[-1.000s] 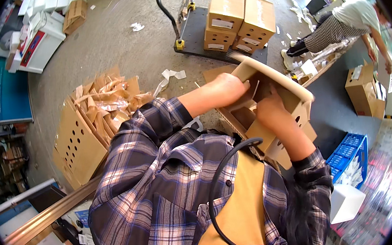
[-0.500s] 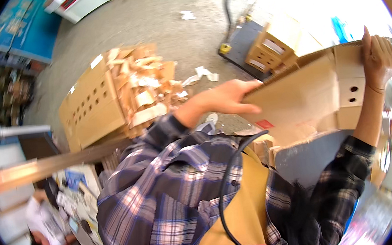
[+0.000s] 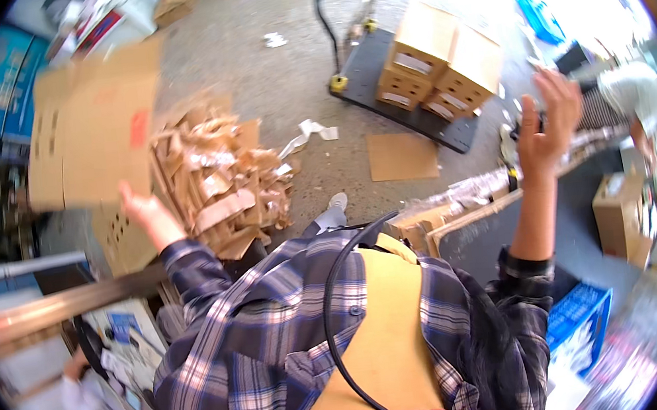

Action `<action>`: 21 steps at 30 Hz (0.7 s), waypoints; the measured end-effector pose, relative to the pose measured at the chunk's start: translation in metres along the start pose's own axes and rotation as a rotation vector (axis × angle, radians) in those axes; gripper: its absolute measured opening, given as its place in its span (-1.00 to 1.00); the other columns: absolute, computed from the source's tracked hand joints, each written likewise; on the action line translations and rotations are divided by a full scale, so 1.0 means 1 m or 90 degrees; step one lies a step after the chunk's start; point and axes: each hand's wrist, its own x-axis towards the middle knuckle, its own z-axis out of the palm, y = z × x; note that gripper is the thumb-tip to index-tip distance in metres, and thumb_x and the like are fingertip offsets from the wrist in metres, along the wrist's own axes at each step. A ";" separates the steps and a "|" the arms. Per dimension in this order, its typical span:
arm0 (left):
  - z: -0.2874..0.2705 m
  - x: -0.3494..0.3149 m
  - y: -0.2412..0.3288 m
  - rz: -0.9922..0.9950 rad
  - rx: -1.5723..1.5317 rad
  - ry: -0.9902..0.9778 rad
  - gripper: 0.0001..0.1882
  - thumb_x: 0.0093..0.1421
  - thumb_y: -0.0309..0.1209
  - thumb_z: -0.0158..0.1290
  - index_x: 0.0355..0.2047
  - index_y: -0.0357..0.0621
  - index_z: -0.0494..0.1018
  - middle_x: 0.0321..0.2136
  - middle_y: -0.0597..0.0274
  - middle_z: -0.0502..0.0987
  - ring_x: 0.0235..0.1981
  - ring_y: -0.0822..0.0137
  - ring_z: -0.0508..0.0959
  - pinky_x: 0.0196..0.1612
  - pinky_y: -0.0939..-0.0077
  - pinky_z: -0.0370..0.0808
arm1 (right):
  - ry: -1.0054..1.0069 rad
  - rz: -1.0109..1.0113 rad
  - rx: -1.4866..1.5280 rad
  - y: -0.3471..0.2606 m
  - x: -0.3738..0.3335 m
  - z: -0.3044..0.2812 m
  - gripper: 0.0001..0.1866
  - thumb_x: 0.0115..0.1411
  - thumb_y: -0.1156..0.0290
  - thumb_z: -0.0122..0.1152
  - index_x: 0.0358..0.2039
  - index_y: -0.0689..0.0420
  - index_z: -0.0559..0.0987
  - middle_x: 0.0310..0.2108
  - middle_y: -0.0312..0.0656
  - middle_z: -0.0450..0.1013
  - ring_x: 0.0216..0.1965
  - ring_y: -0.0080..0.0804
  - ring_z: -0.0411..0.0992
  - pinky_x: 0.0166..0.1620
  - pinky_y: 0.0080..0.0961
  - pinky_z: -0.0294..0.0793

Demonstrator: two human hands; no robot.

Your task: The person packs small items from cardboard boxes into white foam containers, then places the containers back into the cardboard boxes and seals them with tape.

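Observation:
A large brown cardboard sheet (image 3: 96, 129), with a red mark and a row of holes, is tilted at the far left and slightly blurred. Just below its lower edge is my left hand (image 3: 149, 214), fingers stretched out; whether they still touch the sheet I cannot tell. My right hand (image 3: 548, 122) is raised at the right, open, fingers up, holding nothing. Beside the left hand, a large carton (image 3: 120, 239) with holes, partly behind the sheet, overflows with crumpled brown paper and cardboard scraps (image 3: 218, 184).
Ahead stands a platform trolley (image 3: 363, 81) carrying several boxes (image 3: 427, 38). A flat cardboard piece (image 3: 403, 155) lies on the floor. At the right are a dark tabletop (image 3: 500, 239), a small carton (image 3: 620, 210), a blue crate (image 3: 585, 322) and another person (image 3: 633, 93). A rail (image 3: 59, 305) crosses at left.
The cardboard went from between both hands at the right to the far left, above the scrap carton. My left hand swung left with it; my right hand let go and moved left, opening.

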 end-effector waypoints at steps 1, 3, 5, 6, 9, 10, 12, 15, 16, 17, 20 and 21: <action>-0.030 0.014 -0.013 -0.005 0.041 0.011 -0.57 0.47 -0.30 -0.06 0.16 -0.45 0.40 0.07 0.03 0.56 0.05 0.20 0.55 0.16 0.32 0.48 | -0.025 0.046 -0.006 0.014 -0.031 -0.009 -0.73 0.33 0.38 0.18 0.01 0.13 0.58 0.06 -0.11 0.55 0.19 -0.13 0.44 0.40 -0.03 0.15; -0.089 0.030 -0.037 -0.022 0.173 0.004 -0.55 0.45 -0.30 -0.06 0.17 -0.46 0.37 0.14 0.04 0.48 0.13 0.24 0.48 0.13 0.29 0.50 | -0.066 0.149 -0.033 0.024 -0.088 -0.027 -0.73 0.31 0.42 0.16 0.00 0.17 0.57 0.05 -0.10 0.55 0.16 -0.10 0.45 0.38 -0.03 0.16; -0.117 0.038 -0.070 -0.093 0.219 0.159 -0.62 0.41 -0.33 -0.08 0.05 -0.42 0.41 -0.02 0.07 0.56 -0.06 0.26 0.57 -0.04 0.32 0.58 | -0.150 0.282 -0.076 0.023 -0.155 -0.039 -0.67 0.28 0.42 0.18 0.05 0.17 0.53 0.07 -0.06 0.52 0.18 -0.05 0.41 0.38 -0.01 0.14; -0.130 0.063 -0.066 -0.148 0.163 0.183 -0.77 0.41 -0.38 -0.13 -0.13 -0.24 0.47 -0.21 0.06 0.59 -0.29 0.27 0.61 -0.28 0.35 0.62 | -0.182 0.326 -0.065 0.024 -0.191 -0.042 -0.62 0.26 0.43 0.20 0.09 0.17 0.51 0.09 -0.05 0.50 0.21 -0.03 0.38 0.38 0.00 0.15; -0.092 0.057 -0.112 -0.254 0.263 0.016 -0.74 0.40 -0.28 -0.09 -0.32 -0.18 0.48 -0.47 0.19 0.61 -0.49 0.28 0.59 -0.45 0.39 0.55 | -0.283 0.486 -0.073 0.012 -0.274 -0.053 -0.51 0.19 0.47 0.26 0.15 0.20 0.47 0.11 0.02 0.45 0.22 0.01 0.36 0.38 -0.01 0.15; -0.069 0.003 -0.168 -0.267 0.278 0.002 -0.78 0.34 -0.37 -0.02 -0.41 -0.21 0.49 -0.54 0.16 0.58 -0.57 0.30 0.55 -0.51 0.49 0.48 | -0.326 0.525 -0.105 0.008 -0.291 -0.060 -0.48 0.18 0.48 0.27 0.18 0.21 0.45 0.15 0.03 0.44 0.23 0.02 0.35 0.39 -0.02 0.15; 0.043 -0.075 -0.201 -0.398 0.272 -0.366 -0.83 0.34 -0.37 0.08 -0.32 -0.23 0.53 -0.44 0.14 0.62 -0.61 0.37 0.54 -0.60 0.66 0.42 | -0.364 0.603 -0.128 -0.007 -0.326 -0.068 -0.43 0.18 0.43 0.29 0.22 0.21 0.42 0.23 0.05 0.38 0.29 0.03 0.30 0.39 -0.03 0.14; 0.190 -0.204 -0.234 -0.412 0.476 -0.690 -0.77 0.37 -0.24 0.14 -0.09 -0.07 0.58 -0.34 0.17 0.69 -0.42 0.39 0.66 -0.34 0.50 0.59 | -0.419 0.676 -0.149 -0.025 -0.355 -0.053 -0.26 0.18 0.33 0.33 0.34 0.22 0.30 0.38 0.08 0.21 0.41 0.10 0.13 0.42 -0.03 0.10; 0.230 -0.229 -0.262 -0.451 0.450 -0.801 -0.71 0.40 -0.21 0.11 0.01 -0.09 0.56 -0.30 0.19 0.69 -0.39 0.40 0.67 -0.29 0.48 0.61 | -0.441 0.706 -0.166 -0.031 -0.364 -0.047 -0.20 0.21 0.27 0.32 0.40 0.23 0.21 0.44 0.08 0.11 0.46 0.11 0.05 0.43 -0.01 0.07; 0.269 -0.254 -0.292 -0.500 0.437 -0.885 -0.65 0.43 -0.21 0.07 0.10 -0.12 0.53 -0.25 0.16 0.69 -0.32 0.36 0.68 -0.25 0.47 0.61 | -0.460 0.760 -0.184 -0.039 -0.373 -0.040 -0.16 0.24 0.22 0.30 0.42 0.24 0.16 0.47 0.08 0.04 0.48 0.11 -0.01 0.44 0.02 0.05; 0.361 -0.312 -0.395 -0.570 0.420 -0.966 -0.46 0.44 -0.25 0.04 0.33 -0.20 0.24 -0.15 0.03 0.64 -0.20 0.23 0.67 -0.14 0.36 0.60 | -0.548 0.818 -0.265 -0.054 -0.382 -0.025 -0.06 0.27 0.07 0.25 0.47 0.27 0.04 0.54 0.06 -0.13 0.54 0.09 -0.16 0.46 0.09 -0.02; 0.386 -0.321 -0.428 -0.559 0.440 -0.945 -0.41 0.43 -0.25 0.07 0.36 -0.19 0.19 -0.16 0.01 0.64 -0.20 0.21 0.67 -0.16 0.34 0.61 | -0.569 0.831 -0.275 -0.058 -0.377 -0.020 -0.02 0.26 0.02 0.26 0.47 0.29 0.02 0.55 0.05 -0.16 0.55 0.08 -0.20 0.47 0.09 -0.05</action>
